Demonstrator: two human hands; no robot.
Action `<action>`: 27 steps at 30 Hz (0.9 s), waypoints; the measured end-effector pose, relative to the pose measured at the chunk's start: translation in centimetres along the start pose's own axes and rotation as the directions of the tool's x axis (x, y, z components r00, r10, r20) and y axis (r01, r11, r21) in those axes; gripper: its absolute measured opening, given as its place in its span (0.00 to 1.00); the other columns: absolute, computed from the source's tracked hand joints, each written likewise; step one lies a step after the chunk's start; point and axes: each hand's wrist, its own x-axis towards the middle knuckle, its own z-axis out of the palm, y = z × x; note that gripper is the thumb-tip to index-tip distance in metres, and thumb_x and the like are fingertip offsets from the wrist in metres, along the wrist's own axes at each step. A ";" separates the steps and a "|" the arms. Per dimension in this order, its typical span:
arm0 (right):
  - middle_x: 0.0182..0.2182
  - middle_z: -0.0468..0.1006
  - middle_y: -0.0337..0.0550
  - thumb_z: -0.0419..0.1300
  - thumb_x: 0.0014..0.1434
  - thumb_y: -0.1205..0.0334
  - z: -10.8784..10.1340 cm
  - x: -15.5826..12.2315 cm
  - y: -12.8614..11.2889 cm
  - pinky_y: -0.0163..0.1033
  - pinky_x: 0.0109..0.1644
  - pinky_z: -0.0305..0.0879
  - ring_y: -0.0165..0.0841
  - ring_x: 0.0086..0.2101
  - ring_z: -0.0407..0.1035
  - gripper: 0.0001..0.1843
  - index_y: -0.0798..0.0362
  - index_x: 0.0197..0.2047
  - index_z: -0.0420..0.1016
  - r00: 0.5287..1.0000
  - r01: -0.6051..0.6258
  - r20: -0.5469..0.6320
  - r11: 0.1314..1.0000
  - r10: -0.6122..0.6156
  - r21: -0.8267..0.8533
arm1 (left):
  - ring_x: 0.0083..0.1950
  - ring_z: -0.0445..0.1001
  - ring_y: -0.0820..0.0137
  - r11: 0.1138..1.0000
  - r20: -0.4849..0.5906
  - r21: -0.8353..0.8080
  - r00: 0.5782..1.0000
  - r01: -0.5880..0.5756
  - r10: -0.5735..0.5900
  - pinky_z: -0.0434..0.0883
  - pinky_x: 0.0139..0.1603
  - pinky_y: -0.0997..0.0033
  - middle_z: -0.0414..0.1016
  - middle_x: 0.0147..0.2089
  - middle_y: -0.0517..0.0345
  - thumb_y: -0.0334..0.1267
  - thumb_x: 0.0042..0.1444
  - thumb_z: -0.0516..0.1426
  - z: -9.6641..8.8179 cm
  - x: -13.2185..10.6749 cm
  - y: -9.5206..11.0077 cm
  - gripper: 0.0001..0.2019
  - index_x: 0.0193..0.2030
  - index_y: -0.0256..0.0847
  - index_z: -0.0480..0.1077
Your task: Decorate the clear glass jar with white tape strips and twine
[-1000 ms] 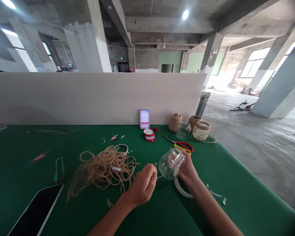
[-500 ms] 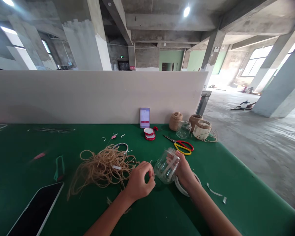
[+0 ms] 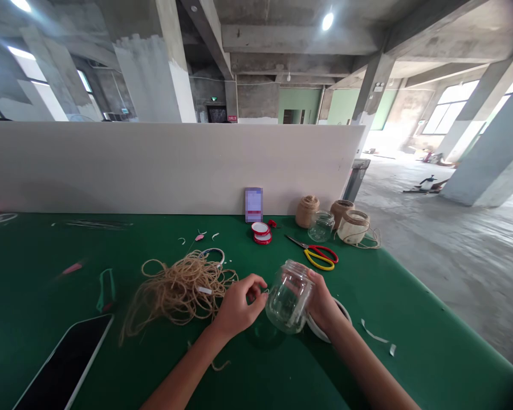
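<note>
left hand (image 3: pixel 238 304) | pinching twine end (image 3: pixel 265 291) (barely visible) | right hand (image 3: pixel 324 303) | gripping glass jar (image 3: pixel 288 297)

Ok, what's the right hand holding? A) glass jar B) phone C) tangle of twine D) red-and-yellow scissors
A. The right hand wraps around the side of the clear glass jar.

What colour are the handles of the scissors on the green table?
The scissors' handles are one red loop and one yellow loop, shown best in the head view.
</note>
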 end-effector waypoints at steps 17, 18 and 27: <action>0.44 0.76 0.47 0.62 0.49 0.52 -0.3 -0.1 0.2 0.51 0.56 0.58 0.42 0.46 0.69 0.22 0.53 0.46 0.72 0.988 0.009 0.156 0.991 0.011 -0.131 | 0.31 0.67 0.73 0.997 -0.216 -0.076 0.976 -0.003 -0.014 0.66 0.32 0.74 0.63 0.30 0.61 0.36 0.57 0.49 -1.3 0.7 -0.6 0.03 0.33 0.41 0.59; 0.44 0.75 0.47 0.63 0.49 0.51 -0.3 -0.1 0.3 0.51 0.56 0.59 0.42 0.47 0.69 0.22 0.53 0.46 0.72 0.987 0.023 0.162 0.988 0.002 -0.152 | 0.32 0.67 0.73 0.993 -0.215 -0.116 0.976 0.011 -0.036 0.67 0.34 0.74 0.64 0.32 0.61 0.36 0.57 0.50 -1.3 0.8 -0.7 0.02 0.34 0.41 0.59; 0.51 0.69 0.46 0.64 0.49 0.55 0.3 -0.7 -0.2 0.49 0.59 0.56 0.41 0.53 0.63 0.28 0.48 0.53 0.62 0.941 0.337 0.248 0.654 -0.229 -0.677 | 0.38 0.68 0.71 0.983 -0.271 -0.184 0.962 -0.029 -0.022 0.68 0.43 0.69 0.63 0.36 0.59 0.31 0.51 0.51 -0.8 0.9 -1.5 0.06 0.36 0.42 0.58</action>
